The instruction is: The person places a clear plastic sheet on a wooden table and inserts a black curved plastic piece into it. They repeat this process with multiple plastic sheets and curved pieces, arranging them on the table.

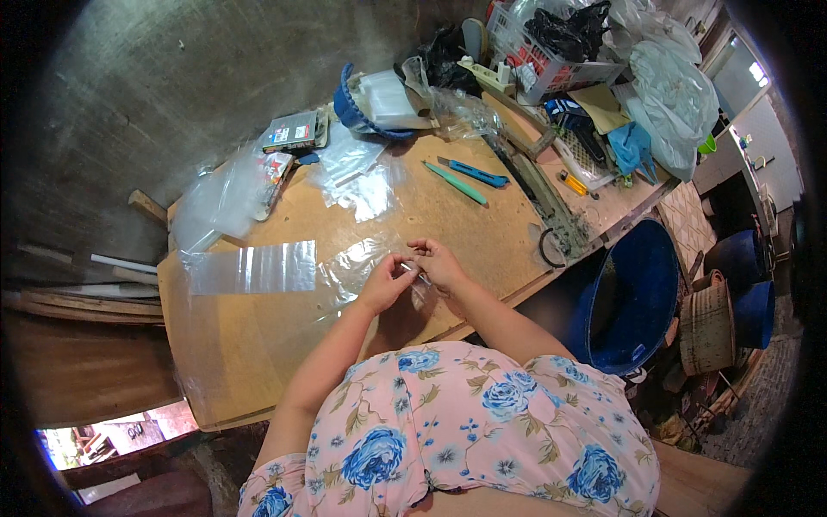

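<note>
My left hand and my right hand are close together over the near edge of the wooden table. Fingers of both are closed on a small piece of clear plastic film, partly hidden by the hands; a whitish edge shows between the fingertips. Just beyond and left of my hands, a crumpled clear plastic sheet lies on the tabletop. Further left is a flat strip of clear plastic bags. Beyond my hands lie a green pen-like tool and a blue utility knife.
Stacked plastic bags, a blue basket and small boxes stand along the wall. At the back right are a white crate and a yellow-handled tool. A large blue barrel stands right of the table.
</note>
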